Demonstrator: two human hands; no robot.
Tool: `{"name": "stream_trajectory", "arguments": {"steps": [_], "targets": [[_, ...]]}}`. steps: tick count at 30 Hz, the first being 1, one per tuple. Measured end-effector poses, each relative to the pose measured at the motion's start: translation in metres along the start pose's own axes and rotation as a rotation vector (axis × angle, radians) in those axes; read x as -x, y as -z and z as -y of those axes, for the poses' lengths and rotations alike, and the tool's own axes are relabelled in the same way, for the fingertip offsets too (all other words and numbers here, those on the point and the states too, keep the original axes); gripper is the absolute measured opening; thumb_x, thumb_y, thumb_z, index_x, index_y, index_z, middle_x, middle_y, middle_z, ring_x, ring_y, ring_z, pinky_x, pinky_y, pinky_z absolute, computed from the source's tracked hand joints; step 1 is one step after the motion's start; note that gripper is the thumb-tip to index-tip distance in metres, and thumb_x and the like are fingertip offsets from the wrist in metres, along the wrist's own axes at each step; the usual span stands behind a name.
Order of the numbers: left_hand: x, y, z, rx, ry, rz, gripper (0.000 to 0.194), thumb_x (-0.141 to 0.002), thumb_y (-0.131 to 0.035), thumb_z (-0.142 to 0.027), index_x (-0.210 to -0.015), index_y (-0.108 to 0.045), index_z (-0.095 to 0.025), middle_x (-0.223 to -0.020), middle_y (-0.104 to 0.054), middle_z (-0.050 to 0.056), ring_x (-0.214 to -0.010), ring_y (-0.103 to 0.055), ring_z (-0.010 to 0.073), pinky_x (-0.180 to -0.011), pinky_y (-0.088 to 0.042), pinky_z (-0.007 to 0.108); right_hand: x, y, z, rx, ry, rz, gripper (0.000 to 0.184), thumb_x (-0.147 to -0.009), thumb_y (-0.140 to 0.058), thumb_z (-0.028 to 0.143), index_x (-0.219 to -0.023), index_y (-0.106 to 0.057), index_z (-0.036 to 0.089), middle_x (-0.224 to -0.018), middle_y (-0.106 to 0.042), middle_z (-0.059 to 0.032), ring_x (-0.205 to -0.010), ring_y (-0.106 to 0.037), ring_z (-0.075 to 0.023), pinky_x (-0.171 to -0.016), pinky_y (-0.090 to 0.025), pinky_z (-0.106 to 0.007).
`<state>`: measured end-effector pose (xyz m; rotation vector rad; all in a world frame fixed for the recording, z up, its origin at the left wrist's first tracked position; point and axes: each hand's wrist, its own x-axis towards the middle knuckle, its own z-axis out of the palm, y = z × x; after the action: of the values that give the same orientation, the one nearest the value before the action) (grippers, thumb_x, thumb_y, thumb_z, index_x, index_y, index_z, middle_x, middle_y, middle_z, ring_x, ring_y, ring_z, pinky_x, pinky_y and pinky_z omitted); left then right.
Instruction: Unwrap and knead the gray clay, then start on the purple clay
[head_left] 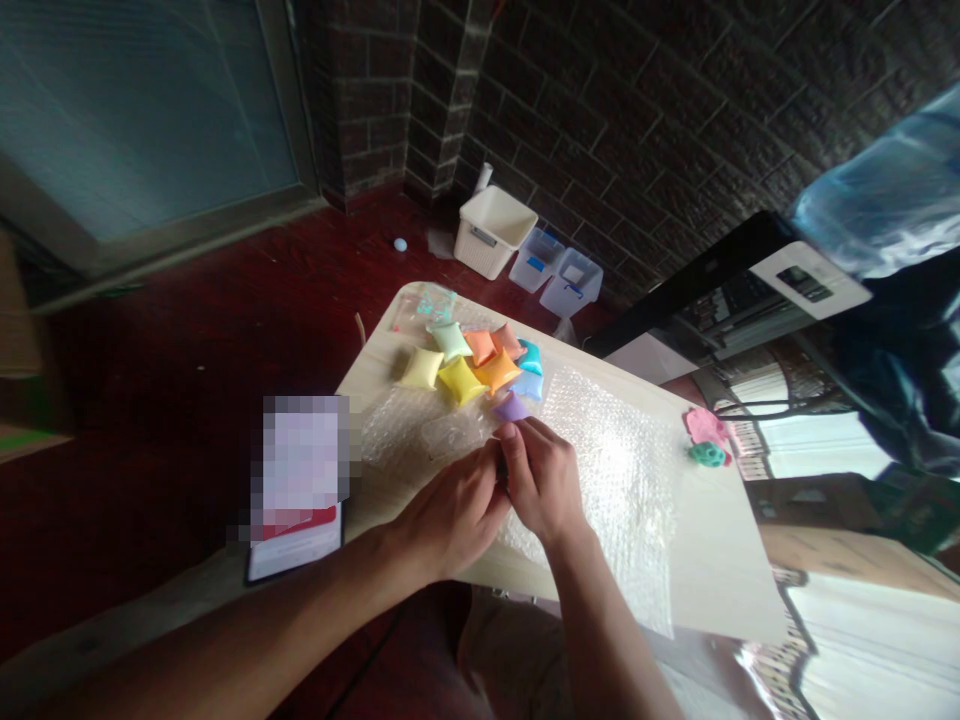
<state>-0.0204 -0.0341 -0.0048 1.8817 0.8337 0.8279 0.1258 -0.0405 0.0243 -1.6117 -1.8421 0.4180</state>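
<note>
My left hand (466, 508) and my right hand (546, 478) meet over the front part of the table. Both have their fingers curled and closed together. Something dark shows in the gap between them, too hidden to name. Just past my fingertips is a small purple pillow-shaped packet (511, 406); I cannot tell whether my fingers grip it. Beyond it lie several more puffy packets: a yellow one (461, 381), a pale yellow one (422, 368), a mint one (450, 341), an orange one (499, 371), a light blue one (528, 386) and a teal one (530, 356).
Bubble wrap (611, 450) covers much of the light wooden table (720, 540). Pink (705, 425) and green (706, 455) lumpy pieces sit at its right edge. A phone (296, 545) stands at the left. Plastic bins (491, 235) are on the floor by the brick wall.
</note>
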Motion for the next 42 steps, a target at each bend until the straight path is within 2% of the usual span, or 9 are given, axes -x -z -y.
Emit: {"name": "stream_trajectory", "arguments": {"steps": [5,8,11,14,18,25,32,37,42], "targets": [[0.002,0.001,0.007,-0.001,-0.007,0.023,0.020,-0.101,-0.052,-0.020,-0.120,-0.056,-0.018,-0.119,-0.073,0.017,-0.106,-0.074,0.0303,-0.091,-0.060,0.046,-0.001,-0.002,0.005,-0.379,-0.119,0.125,0.049,-0.113,-0.040,0.048,-0.115,-0.082,0.024,-0.114,-0.080,-0.0097,-0.108,-0.074,-0.0273,-0.096,-0.053,-0.040],[0.000,0.003,0.009,0.050,0.020,0.026,0.019,-0.104,-0.051,-0.026,-0.121,-0.057,-0.018,-0.111,-0.075,0.014,-0.099,-0.074,0.0287,-0.085,-0.058,0.042,-0.001,-0.005,0.001,-0.694,-0.283,0.142,0.059,-0.110,-0.037,0.059,-0.115,-0.082,0.023,-0.112,-0.082,-0.0103,-0.108,-0.075,-0.0281,-0.101,-0.055,-0.045],[-0.006,0.007,0.004,0.194,0.106,0.049,0.017,-0.106,-0.052,-0.032,-0.111,-0.062,-0.021,-0.096,-0.075,0.006,-0.086,-0.071,0.0229,-0.074,-0.053,0.034,-0.001,-0.002,-0.004,-0.898,-0.310,0.035,0.062,-0.109,-0.032,0.062,-0.113,-0.081,0.024,-0.116,-0.081,-0.0104,-0.107,-0.076,-0.0282,-0.098,-0.057,-0.047],[-0.010,0.011,-0.002,0.366,0.190,0.102,0.028,-0.105,-0.055,-0.040,-0.086,-0.062,-0.021,-0.069,-0.063,-0.001,-0.061,-0.057,0.0154,-0.056,-0.042,0.027,0.001,0.008,-0.006,-0.671,-0.170,-0.056,0.049,-0.109,-0.042,0.054,-0.114,-0.081,0.025,-0.115,-0.080,-0.0098,-0.101,-0.074,-0.0272,-0.090,-0.058,-0.043],[-0.010,0.009,-0.006,0.661,0.379,0.196,0.041,-0.101,-0.058,-0.051,-0.074,-0.052,-0.021,-0.056,-0.045,-0.006,-0.046,-0.038,0.0099,-0.044,-0.027,0.025,0.007,0.015,-0.002,-0.291,0.020,0.061,0.045,-0.112,-0.043,0.044,-0.116,-0.084,0.026,-0.105,-0.082,-0.0095,-0.092,-0.076,-0.0263,-0.081,-0.057,-0.039],[-0.005,0.006,-0.010,0.987,0.607,0.224,0.043,-0.092,-0.067,-0.057,-0.078,-0.046,-0.023,-0.054,-0.041,-0.009,-0.040,-0.027,0.0058,-0.039,-0.020,0.020,0.013,0.000,-0.001,-0.171,-0.085,-0.027,0.055,-0.111,-0.041,0.049,-0.098,-0.088,0.025,-0.083,-0.082,-0.0098,-0.077,-0.077,-0.0270,-0.074,-0.057,-0.040],[-0.008,0.010,-0.003,0.863,0.478,0.175,0.034,-0.098,-0.059,-0.054,-0.091,-0.057,-0.021,-0.060,-0.044,-0.008,-0.046,-0.037,0.0090,-0.043,-0.028,0.022,0.008,-0.001,-0.010,-0.772,-0.308,-0.066,0.073,-0.107,-0.022,0.070,-0.127,-0.077,0.026,-0.112,-0.081,-0.0102,-0.083,-0.073,-0.0245,-0.071,-0.057,-0.038],[-0.005,0.010,-0.001,0.408,0.182,0.068,0.017,-0.104,-0.055,-0.038,-0.103,-0.060,-0.022,-0.079,-0.066,0.001,-0.067,-0.063,0.0167,-0.058,-0.046,0.028,0.008,-0.002,-0.004,-0.634,-0.216,-0.105,0.051,-0.109,-0.042,0.056,-0.129,-0.077,0.025,-0.130,-0.077,-0.0105,-0.114,-0.072,-0.0287,-0.101,-0.055,-0.047],[-0.001,0.006,0.005,0.145,0.015,0.011,0.011,-0.102,-0.049,-0.016,-0.108,-0.057,-0.020,-0.098,-0.076,0.009,-0.086,-0.076,0.0241,-0.074,-0.055,0.034,0.011,-0.003,0.003,-0.401,-0.165,0.044,0.044,-0.111,-0.044,0.048,-0.133,-0.075,0.026,-0.123,-0.081,-0.0103,-0.112,-0.076,-0.0295,-0.101,-0.057,-0.048]]}}
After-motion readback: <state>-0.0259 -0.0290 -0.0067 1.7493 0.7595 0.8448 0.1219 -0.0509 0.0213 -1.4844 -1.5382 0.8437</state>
